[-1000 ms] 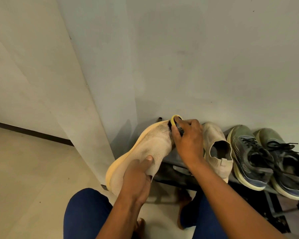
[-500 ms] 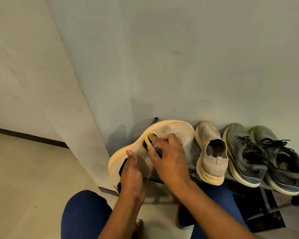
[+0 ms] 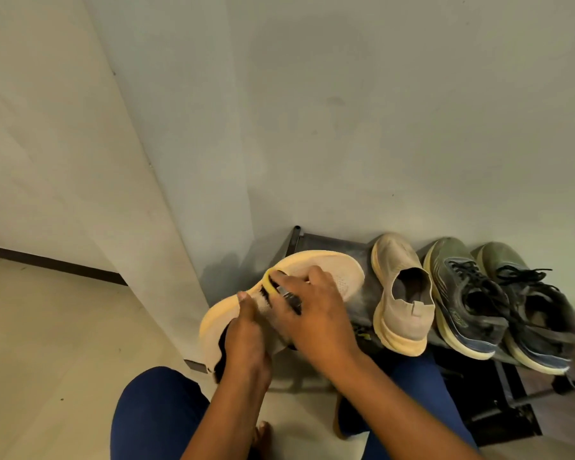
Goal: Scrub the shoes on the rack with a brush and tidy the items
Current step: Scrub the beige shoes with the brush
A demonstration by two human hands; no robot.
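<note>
A beige knit shoe with a yellow sole (image 3: 332,273) is held off the left end of the black shoe rack (image 3: 316,242). My left hand (image 3: 248,330) grips it at the heel opening. My right hand (image 3: 312,313) grips a small brush with a yellow edge (image 3: 273,287) and presses it against the shoe's upper. Its partner shoe (image 3: 400,293) stands on the rack to the right. Beside that sit two dark grey-green laced trainers (image 3: 462,297) (image 3: 531,303).
A white wall runs behind the rack and a wall corner juts out at left. Pale floor lies at lower left. My knees in blue trousers (image 3: 156,413) are below the hands. The rack has a lower tier (image 3: 498,406) at right.
The shoe has been turned and lowered toward me. My right hand with the brush has slid from the toe end back along the upper toward the heel.
</note>
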